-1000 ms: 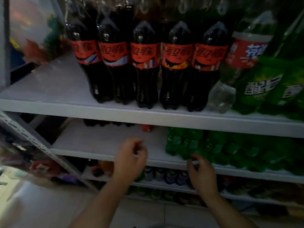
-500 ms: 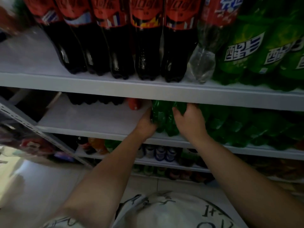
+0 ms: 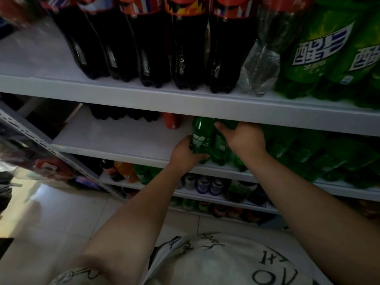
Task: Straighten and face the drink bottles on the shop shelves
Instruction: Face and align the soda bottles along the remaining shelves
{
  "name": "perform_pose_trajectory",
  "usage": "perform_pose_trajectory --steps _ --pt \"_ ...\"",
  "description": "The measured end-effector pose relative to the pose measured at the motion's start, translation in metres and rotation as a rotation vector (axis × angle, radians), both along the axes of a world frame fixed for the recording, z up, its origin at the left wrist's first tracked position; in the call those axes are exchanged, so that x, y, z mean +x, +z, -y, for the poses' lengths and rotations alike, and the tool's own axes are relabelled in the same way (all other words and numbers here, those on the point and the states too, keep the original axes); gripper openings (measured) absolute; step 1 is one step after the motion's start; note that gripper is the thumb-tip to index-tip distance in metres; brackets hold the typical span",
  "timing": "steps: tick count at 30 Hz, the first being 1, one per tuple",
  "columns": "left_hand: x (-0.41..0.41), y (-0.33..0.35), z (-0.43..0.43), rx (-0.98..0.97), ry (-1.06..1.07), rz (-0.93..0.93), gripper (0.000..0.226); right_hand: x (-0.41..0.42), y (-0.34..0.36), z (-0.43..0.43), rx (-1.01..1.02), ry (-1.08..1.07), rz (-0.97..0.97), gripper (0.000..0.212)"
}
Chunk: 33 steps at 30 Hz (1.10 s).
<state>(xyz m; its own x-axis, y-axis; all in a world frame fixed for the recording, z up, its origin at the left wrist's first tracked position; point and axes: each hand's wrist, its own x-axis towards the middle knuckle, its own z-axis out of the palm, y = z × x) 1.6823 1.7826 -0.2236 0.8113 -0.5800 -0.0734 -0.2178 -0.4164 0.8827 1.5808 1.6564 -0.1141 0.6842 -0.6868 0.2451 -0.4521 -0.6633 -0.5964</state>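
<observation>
Now, at the middle shelf (image 3: 123, 140): left hand (image 3: 183, 155) grips the end green bottle (image 3: 202, 138) low, by the shelf's front edge; right hand (image 3: 244, 138) clasps the neighbouring green bottle (image 3: 220, 149) near its top.

Dim light, white shelving (image 3: 185, 100), pale tiled floor (image 3: 61, 219)

The scene is dim and underexposed, with muted colours. The brightest spot is a pale patch on the floor tiles (image 3: 39, 194) at the left, so light seems to enter from that side. The upper shelf (image 3: 144, 95) shades the shelf below, where the left hand (image 3: 185, 153), the right hand (image 3: 244, 138) and the small green bottles (image 3: 202, 138) they grip look dark. Thin glints run down the cola bottles (image 3: 148, 58). The wide lens bends the shelf lines, and the top-left corner and right edge are smeared and soft.
</observation>
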Motion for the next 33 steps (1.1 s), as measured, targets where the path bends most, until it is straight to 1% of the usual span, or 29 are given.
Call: perform_pose_trajectory --steps 2,4,7,10,13,15,19,20,22,24,25,29,31,33 --pt "0.001 -0.001 0.001 0.009 -0.035 -0.003 0.067 0.000 0.002 0.000 0.018 0.009 -0.005 0.041" --pt "0.002 -0.006 0.000 0.008 -0.071 -0.022 0.072 -0.001 0.002 0.003 0.152 0.034 -0.049 0.033" --pt "0.004 -0.010 -0.002 0.014 -0.086 -0.051 0.074 -0.002 0.004 0.011 0.278 0.052 -0.142 0.036" --pt "0.005 -0.011 -0.002 0.025 -0.065 -0.035 0.073 -0.001 0.006 0.016 0.370 0.038 -0.230 0.038" --pt "0.007 -0.012 -0.002 0.025 -0.064 -0.028 0.073 -0.002 0.007 0.019 0.443 0.039 -0.225 0.039" --pt "0.007 -0.012 -0.002 0.029 -0.063 -0.018 0.074 -0.004 0.007 0.021 0.428 0.043 -0.211 0.046" --pt "0.006 -0.013 0.000 0.044 -0.057 0.014 0.075 -0.009 0.008 0.016 0.263 0.034 -0.140 0.052" --pt "0.006 -0.013 0.000 0.042 -0.062 0.009 0.076 -0.009 0.008 0.015 0.251 0.044 -0.126 0.047" --pt "0.007 -0.012 0.001 0.035 -0.075 -0.016 0.076 -0.011 0.009 0.016 0.340 0.065 -0.101 0.024" --pt "0.008 -0.011 0.001 0.034 -0.088 -0.028 0.076 -0.014 0.010 0.020 0.442 0.083 -0.108 0.016" --pt "0.008 -0.010 0.002 0.034 -0.091 -0.030 0.075 -0.015 0.010 0.022 0.449 0.100 -0.117 0.014" --pt "0.007 -0.008 0.003 0.014 -0.087 -0.061 0.073 -0.017 0.012 0.022 0.363 0.096 -0.147 0.033" --pt "0.007 -0.007 0.003 0.002 -0.095 -0.075 0.073 -0.015 0.012 0.020 0.320 0.075 -0.183 0.036" --pt "0.007 -0.005 0.002 0.007 -0.107 -0.082 0.072 -0.013 0.012 0.020 0.316 0.083 -0.227 0.033"
